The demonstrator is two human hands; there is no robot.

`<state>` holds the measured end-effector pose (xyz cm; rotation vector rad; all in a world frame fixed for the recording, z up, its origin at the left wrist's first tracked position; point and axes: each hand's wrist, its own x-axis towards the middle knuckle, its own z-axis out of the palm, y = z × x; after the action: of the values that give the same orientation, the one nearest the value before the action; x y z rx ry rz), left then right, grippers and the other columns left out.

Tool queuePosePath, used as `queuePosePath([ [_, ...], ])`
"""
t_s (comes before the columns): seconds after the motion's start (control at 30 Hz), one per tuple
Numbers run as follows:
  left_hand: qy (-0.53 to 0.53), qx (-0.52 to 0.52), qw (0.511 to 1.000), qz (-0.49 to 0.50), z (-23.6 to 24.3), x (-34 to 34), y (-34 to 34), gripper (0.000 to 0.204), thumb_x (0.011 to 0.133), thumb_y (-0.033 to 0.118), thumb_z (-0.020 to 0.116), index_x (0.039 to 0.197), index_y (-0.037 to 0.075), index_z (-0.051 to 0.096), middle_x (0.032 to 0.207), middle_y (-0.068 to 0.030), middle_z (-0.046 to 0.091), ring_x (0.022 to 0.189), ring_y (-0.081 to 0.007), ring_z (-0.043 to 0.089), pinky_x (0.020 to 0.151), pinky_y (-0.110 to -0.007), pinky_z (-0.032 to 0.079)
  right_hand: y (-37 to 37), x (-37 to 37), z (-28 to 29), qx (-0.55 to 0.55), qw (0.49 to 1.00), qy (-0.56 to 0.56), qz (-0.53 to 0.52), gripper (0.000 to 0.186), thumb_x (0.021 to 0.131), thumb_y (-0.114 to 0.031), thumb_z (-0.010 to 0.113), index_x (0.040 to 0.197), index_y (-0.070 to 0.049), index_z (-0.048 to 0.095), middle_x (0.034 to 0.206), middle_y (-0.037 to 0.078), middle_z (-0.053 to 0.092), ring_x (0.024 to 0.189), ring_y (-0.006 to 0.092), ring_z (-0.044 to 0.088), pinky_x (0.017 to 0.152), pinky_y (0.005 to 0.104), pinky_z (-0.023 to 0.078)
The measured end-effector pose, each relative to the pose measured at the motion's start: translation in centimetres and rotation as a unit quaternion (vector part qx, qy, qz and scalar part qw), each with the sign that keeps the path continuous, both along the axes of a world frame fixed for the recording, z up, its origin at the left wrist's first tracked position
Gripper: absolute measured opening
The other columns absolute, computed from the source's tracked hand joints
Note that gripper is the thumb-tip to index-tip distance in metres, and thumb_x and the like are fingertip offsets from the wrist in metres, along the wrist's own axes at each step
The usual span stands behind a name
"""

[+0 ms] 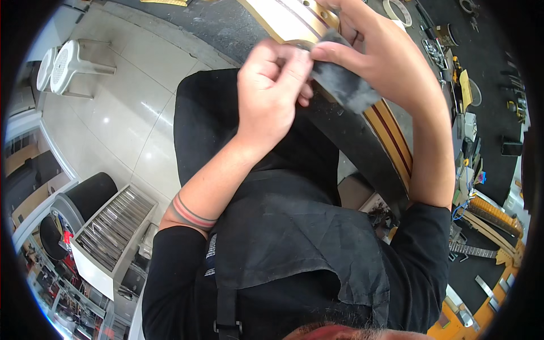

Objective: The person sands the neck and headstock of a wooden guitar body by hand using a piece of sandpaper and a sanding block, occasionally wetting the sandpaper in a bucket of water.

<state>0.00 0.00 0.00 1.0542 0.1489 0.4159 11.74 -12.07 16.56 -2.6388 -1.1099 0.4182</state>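
A pale wooden instrument neck with dark lengthwise stripes point(391, 133) runs diagonally across the upper middle, its wider headstock point(277, 20) at the top. My right hand point(382, 56) grips a worn dark grey sheet of sandpaper point(343, 88), with the thumb on its near edge. The sheet lies across the neck and partly hides it. My left hand point(269, 93) is closed, thumb against curled fingers, close to the right thumb beside the headstock. Whatever its fingertips pinch is hidden and slightly blurred.
A dark workbench point(487, 85) on the right bears a roll of tape point(396, 12), loose tools and a fretted neck point(473, 250). White stools point(71, 67) stand on the tiled floor at upper left. At lower left is a metal-topped cabinet point(113, 226).
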Motion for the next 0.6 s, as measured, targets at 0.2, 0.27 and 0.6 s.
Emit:
queuePosePath([
  [0.2,0.032,0.056,0.998,-0.002,0.8,-0.5,0.5,0.015,0.122,0.016,0.071,0.123,0.001,0.068,0.088,-0.0059,0.074,0.069,-0.0118,0.070,0.062,-0.029,0.057,0.6,-1.0,-0.6,0.064,0.998,-0.010,-0.019,0.062,0.099,-0.038,0.096,0.142,-0.001,0.069,0.097,0.018,0.077,0.088,0.0322,0.075,0.077,0.0431,0.055],
  [0.27,0.022,0.042,0.999,-0.012,0.7,-0.4,0.9,0.014,0.122,0.015,0.069,0.124,0.002,0.068,0.094,-0.0078,0.076,0.070,-0.0127,0.070,0.063,-0.030,0.058,0.9,-1.7,-0.2,0.063,0.997,-0.032,-0.030,0.060,0.098,-0.042,0.097,0.133,-0.001,0.070,0.092,0.019,0.075,0.087,0.0346,0.075,0.077,0.0450,0.055],
  [0.6,0.016,-0.038,0.999,-0.035,1.0,-1.1,-1.6,0.015,0.121,0.014,0.073,0.120,0.000,0.068,0.094,-0.0080,0.077,0.074,-0.0135,0.074,0.066,-0.030,0.062,-5.1,5.1,-1.7,0.090,0.978,0.107,0.156,0.074,0.106,-0.036,0.090,0.167,-0.004,0.062,0.116,0.006,0.072,0.112,0.0202,0.067,0.103,0.0369,0.056],
])
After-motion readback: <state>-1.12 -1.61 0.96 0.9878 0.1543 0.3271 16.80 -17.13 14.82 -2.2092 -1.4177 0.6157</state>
